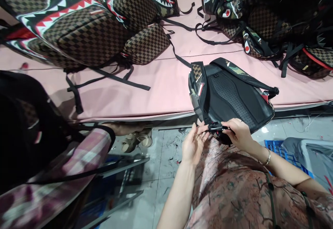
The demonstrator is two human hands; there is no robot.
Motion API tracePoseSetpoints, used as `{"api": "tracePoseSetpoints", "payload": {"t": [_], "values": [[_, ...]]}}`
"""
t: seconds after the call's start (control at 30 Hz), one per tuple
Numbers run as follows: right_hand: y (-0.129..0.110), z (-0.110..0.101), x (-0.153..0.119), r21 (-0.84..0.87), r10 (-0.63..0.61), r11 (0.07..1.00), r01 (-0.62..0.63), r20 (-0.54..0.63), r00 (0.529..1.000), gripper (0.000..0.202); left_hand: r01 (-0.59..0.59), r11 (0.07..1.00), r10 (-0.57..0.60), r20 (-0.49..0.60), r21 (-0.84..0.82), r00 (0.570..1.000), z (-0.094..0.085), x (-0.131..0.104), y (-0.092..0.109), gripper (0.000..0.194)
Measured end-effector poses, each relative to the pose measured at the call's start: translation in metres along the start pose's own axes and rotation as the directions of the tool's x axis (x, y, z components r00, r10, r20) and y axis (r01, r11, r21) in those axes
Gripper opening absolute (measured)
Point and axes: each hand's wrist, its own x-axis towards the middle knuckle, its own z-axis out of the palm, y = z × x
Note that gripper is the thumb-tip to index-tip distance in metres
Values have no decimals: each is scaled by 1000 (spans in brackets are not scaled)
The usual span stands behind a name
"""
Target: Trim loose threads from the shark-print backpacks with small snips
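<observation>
A backpack [234, 97] with a black padded back panel lies at the edge of the pink table, its lower end toward my body. My right hand [239, 134] is closed around small dark snips [217, 128] with a greyish metal blade, at the backpack's near left corner. Just left of it, my left hand [194, 144] has its palm turned up, fingertips pinching black strap material at that corner. The exact contact between fingers, strap and blade is too small to make out. Camouflage and checkered trim show on the backpack's straps and side.
Checkered shark-mouth backpacks [91, 34] are piled at the left of the pink table [166, 83], more bags [267, 24] at the right. A person's plaid sleeve [88, 149] is close at left. Below are sandals [136, 140] and a blue crate [286, 156].
</observation>
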Motion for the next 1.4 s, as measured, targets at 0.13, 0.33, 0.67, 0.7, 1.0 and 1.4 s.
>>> {"api": "tracePoseSetpoints", "payload": {"t": [0.13, 0.33, 0.67, 0.7, 1.0, 1.4], "values": [[0, 0, 3, -81, -45, 996, 46, 23, 999, 39, -24, 999, 25, -7, 47, 1000, 2, 0, -4, 34], [-7, -1, 9, -88, -17, 996, 23, 66, 998, 37, -61, 993, 65, -32, 103, 997, 2, -1, -9, 36], [-1, -5, 5, 264, 215, 932, -248, 145, 966, 18, -42, 998, 43, -10, 46, 999, -2, 4, -12, 39], [-1, -4, 5, 264, 207, 934, -241, 150, 967, 18, -42, 998, 42, -10, 47, 999, -3, 4, -12, 39], [-2, -4, 10, 98, 89, 990, -99, 106, 990, 24, -53, 996, 54, -8, 76, 999, -2, 1, -12, 37], [-2, 31, 27, 725, 415, 481, -492, 306, 857, 29, -452, 592, 556, 68, 667, 828, -11, 0, -24, 11]]}}
